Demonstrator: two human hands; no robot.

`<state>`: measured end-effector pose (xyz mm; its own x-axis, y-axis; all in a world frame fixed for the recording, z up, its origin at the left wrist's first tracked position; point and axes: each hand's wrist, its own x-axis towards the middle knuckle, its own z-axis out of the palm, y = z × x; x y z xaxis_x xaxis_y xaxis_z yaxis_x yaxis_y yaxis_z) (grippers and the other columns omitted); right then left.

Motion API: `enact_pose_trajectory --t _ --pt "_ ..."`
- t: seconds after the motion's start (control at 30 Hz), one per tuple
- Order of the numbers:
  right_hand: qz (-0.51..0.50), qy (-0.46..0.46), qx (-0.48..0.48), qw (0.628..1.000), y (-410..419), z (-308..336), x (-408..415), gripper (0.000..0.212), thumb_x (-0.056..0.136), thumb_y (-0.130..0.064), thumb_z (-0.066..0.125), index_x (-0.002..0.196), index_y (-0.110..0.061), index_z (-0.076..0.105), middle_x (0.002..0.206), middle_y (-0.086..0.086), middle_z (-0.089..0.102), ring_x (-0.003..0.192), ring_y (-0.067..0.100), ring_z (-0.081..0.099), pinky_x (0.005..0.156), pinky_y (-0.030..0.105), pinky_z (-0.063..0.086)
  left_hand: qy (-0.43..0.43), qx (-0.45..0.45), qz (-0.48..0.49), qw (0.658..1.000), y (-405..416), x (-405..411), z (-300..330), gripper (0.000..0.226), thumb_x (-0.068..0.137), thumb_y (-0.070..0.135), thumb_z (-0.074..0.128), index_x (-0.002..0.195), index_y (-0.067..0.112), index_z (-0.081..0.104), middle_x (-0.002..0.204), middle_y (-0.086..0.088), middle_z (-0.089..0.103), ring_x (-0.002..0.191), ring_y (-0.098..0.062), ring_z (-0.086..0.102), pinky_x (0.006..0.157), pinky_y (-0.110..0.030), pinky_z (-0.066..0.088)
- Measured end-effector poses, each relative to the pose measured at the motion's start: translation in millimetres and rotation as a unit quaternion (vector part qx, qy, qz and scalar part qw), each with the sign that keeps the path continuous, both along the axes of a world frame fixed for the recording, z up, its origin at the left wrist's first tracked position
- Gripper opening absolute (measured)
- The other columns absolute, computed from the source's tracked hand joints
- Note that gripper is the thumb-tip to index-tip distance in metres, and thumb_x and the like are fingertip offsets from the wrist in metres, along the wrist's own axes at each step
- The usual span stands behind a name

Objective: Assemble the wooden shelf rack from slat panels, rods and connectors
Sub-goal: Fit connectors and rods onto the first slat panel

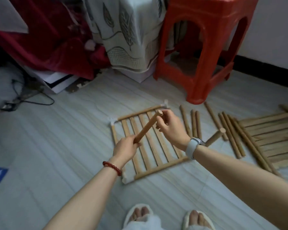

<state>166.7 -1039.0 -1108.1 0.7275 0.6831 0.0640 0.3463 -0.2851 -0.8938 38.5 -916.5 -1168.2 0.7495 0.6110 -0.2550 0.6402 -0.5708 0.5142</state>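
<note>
While the left hand (125, 147) grips the rod (147, 127) at its near end and the right hand (170, 128) pinches its far tip, its long axis slants far-right toward the panel's (150, 146) far-right connector (165, 104).

Smooth, matt bare-wood rod (147, 128) in my hands, pale unfinished wood slat panel (148, 146) with white plastic connectors (112, 121), glossy red plastic stool (204, 47), leaf-print cloth (123, 34), red bead bracelet (112, 167).
</note>
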Motion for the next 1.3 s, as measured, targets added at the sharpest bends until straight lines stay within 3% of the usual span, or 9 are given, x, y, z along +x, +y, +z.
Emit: enact_pose_trajectory --t 0.1,0.2,0.27,0.43,0.57,0.73,0.9,1.07,1.3 --pt "0.208 -0.052 -0.227 0.950 8.1 -66.9 -17.9 0.056 0.097 -0.031 0.046 0.146 -0.014 0.024 0.119 0.010 0.058 0.109 0.026 0.055 0.090 0.039 0.044 -0.059 -0.108 0.145 0.982 10.2 -46.2 -44.9 0.016 0.090 0.026 0.063 0.101 0.015 0.065 0.092 -0.002 0.068 0.094 -0.022 0.063 0.073 -0.022 0.043" --pt "0.427 -0.200 -0.453 0.757 -8.2 -140.1 -32.2 0.060 0.100 -0.036 0.033 0.149 -0.038 -0.001 0.158 0.003 0.012 0.143 0.031 0.014 0.111 0.053 0.022 -0.137 -0.194 0.256 0.937 11.5 -75.7 -80.2 0.003 0.089 0.021 0.064 0.087 0.020 0.062 0.087 0.000 0.068 0.091 -0.020 0.066 0.082 -0.030 0.051" --pt "0.463 -0.247 -0.506 0.684 -22.3 -176.5 -42.6 0.058 0.102 -0.036 0.027 0.146 -0.046 -0.009 0.159 -0.003 -0.010 0.144 0.033 -0.008 0.111 0.063 0.009 -0.170 -0.234 0.302 0.908 12.0 -86.6 -95.5 0.006 0.089 0.020 0.063 0.084 0.023 0.062 0.087 -0.007 0.071 0.088 -0.020 0.068 0.082 -0.039 0.055" --pt "0.436 -0.273 -0.516 0.685 -17.4 -204.5 -40.4 0.072 0.100 -0.014 0.025 0.137 -0.055 -0.020 0.156 -0.006 -0.023 0.143 0.035 -0.015 0.110 0.063 0.012 -0.231 -0.254 0.353 0.870 15.6 -91.2 -106.8 0.008 0.090 0.015 0.062 0.085 0.021 0.061 0.079 0.000 0.071 0.081 -0.013 0.071 0.064 -0.023 0.056" --pt "0.396 -0.239 -0.548 0.697 9.0 -203.9 -32.9 0.072 0.100 -0.016 0.025 0.135 -0.058 -0.021 0.155 -0.007 -0.024 0.143 0.036 -0.015 0.110 0.064 0.009 -0.245 -0.171 0.343 0.891 12.6 -86.7 -102.4 0.015 0.089 0.016 0.064 0.083 0.029 0.058 0.075 0.013 0.066 0.082 -0.012 0.068 0.076 -0.037 0.056" --pt "0.378 -0.208 -0.569 0.700 15.8 -203.4 -35.5 0.084 0.097 -0.011 0.036 0.134 -0.059 -0.021 0.155 -0.008 -0.025 0.143 0.035 -0.017 0.109 0.067 0.008 -0.232 -0.064 0.290 0.926 9.8 -86.7 -90.7 0.010 0.089 0.018 0.063 0.087 0.024 0.055 0.075 0.016 0.063 0.081 -0.013 0.066 0.076 -0.026 0.051" --pt "0.382 -0.185 -0.580 0.695 19.6 -197.4 -36.2 0.096 0.091 -0.001 0.042 0.135 -0.060 -0.020 0.154 -0.008 -0.027 0.142 0.034 -0.019 0.109 0.067 0.006 -0.197 -0.047 0.245 0.948 14.2 -91.8 -89.0 0.007 0.090 0.020 0.062 0.089 0.015 0.057 0.079 0.000 0.066 0.080 -0.014 0.063 0.074 -0.025 0.049" --pt "0.383 -0.194 -0.580 0.692 17.2 -198.9 -37.1 0.096 0.092 0.000 0.042 0.136 -0.059 -0.020 0.154 -0.006 -0.027 0.142 0.035 -0.019 0.109 0.067 0.007 -0.207 -0.081 0.275 0.935 15.4 -93.7 -88.2 0.013 0.088 0.021 0.065 0.083 0.028 0.055 0.074 0.009 0.065 0.071 0.005 0.061 0.066 -0.004 0.043" --pt "0.381 -0.202 -0.581 0.690 18.8 -201.8 -36.7 0.098 0.091 -0.002 0.044 0.134 -0.059 -0.023 0.154 -0.007 -0.027 0.142 0.035 -0.019 0.109 0.066 0.008 -0.222 -0.074 0.292 0.927 10.7 -89.1 -89.2 0.021 0.087 0.020 0.066 0.079 0.034 0.053 0.066 0.018 0.063 0.068 0.008 0.060 0.063 -0.004 0.042"
